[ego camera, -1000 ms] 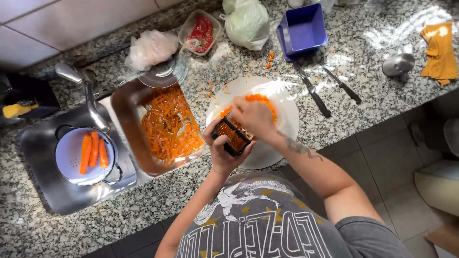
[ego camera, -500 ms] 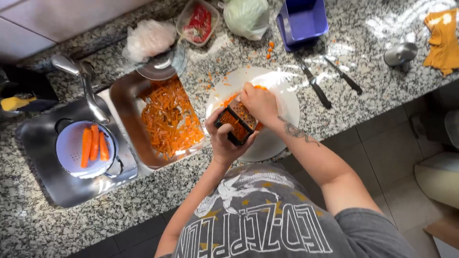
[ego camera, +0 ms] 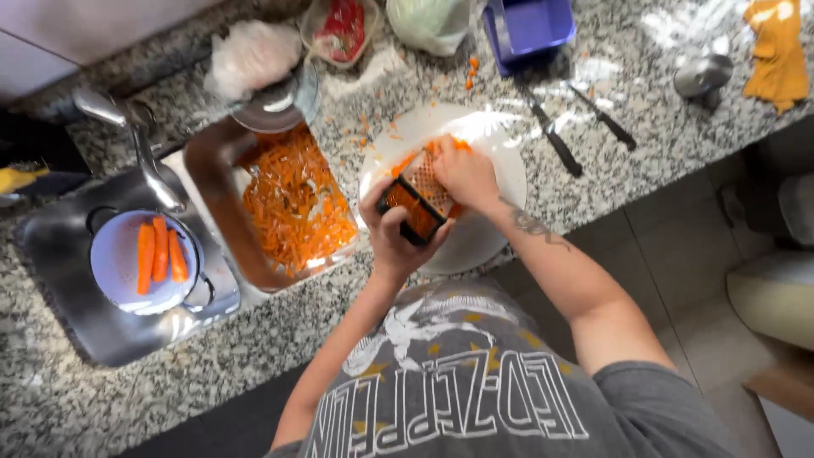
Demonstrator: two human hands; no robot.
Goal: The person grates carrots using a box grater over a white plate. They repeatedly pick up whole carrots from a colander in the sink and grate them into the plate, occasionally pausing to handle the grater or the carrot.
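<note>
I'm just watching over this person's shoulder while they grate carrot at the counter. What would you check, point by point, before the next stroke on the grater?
1. Grater gripped: left hand wraps its lower end. Ok.
2. Grater over the white plate, so shreds land on it: ok.
3. Right hand pressed on the grater face; the carrot piece is hidden beneath it, so how much is left cannot be told.
4. Fingers clear of the grating holes: cannot tell.
5. More carrots ready: three lie in the blue colander in the sink. Ok.
6. Two knives lie on the counter right of the plate, apart from both hands. Ok.
</note>
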